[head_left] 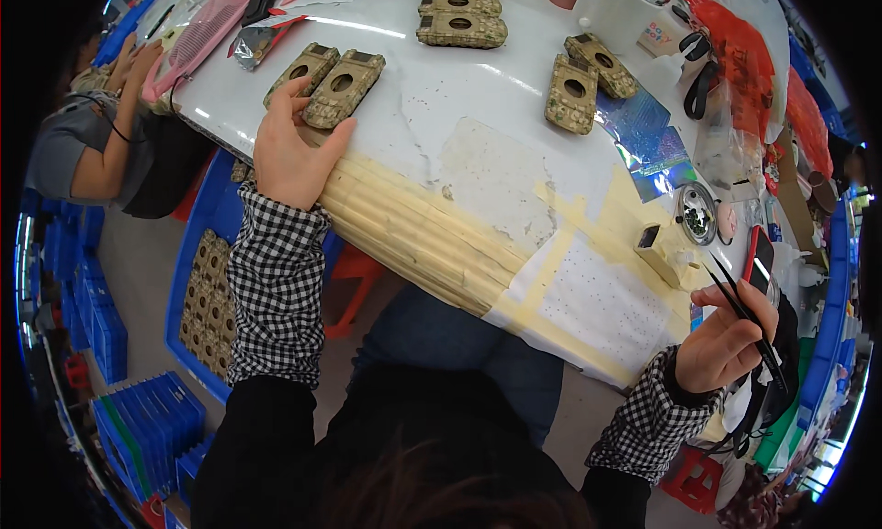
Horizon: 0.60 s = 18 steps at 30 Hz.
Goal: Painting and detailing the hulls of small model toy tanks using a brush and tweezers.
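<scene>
At the table's left side, my left hand (299,157) has its thumb and fingers around the near end of a camouflage-patterned toy tank hull (344,88) with a round hole in its top. A second such hull (310,64) lies right beside it, close to my fingers. On the right, my right hand (729,339) is closed on black tweezers (732,293), whose tips point up and away from me. Past those tips sits a round metal dish (696,212) of small dark parts, near a small pale yellow block (663,253) with a dark opening.
More hulls stand in a row (461,30) at the back and as a pair (571,94) at the right. Yellow tape (423,235) covers the near table edge beside a dotted white sheet (597,304). A blue tray (179,295) of hulls sits below. Another person (83,157) is at left.
</scene>
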Motion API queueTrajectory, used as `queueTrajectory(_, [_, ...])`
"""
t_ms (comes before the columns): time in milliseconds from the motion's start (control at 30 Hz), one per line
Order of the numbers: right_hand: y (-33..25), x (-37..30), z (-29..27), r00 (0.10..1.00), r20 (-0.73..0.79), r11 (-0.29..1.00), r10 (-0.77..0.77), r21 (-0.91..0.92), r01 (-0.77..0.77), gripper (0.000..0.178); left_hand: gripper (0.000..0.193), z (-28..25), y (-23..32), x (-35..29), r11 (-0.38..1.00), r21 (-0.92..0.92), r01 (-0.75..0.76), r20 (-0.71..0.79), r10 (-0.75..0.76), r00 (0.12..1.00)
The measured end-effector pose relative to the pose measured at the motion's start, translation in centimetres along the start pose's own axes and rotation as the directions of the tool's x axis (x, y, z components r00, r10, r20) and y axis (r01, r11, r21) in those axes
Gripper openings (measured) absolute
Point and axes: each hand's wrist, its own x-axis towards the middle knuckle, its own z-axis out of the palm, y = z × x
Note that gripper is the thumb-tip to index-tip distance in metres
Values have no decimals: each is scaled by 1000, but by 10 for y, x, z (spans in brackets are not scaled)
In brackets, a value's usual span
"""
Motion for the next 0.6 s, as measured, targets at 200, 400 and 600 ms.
queueTrajectory(200, [2,1,-1,1000,9,999,-16,32,16,51,58,-4,-26,24,995,93,-25,-125,37,992])
queueTrajectory(400, [3,0,0,1000,11,998,-28,48,28,47,47,-8,0,20,985,124,-119,-221,144,965])
queueTrajectory(600, [-1,1,3,1000,-22,999,2,-47,-3,39,31,6,44,47,902,-16,-431,-22,431,902])
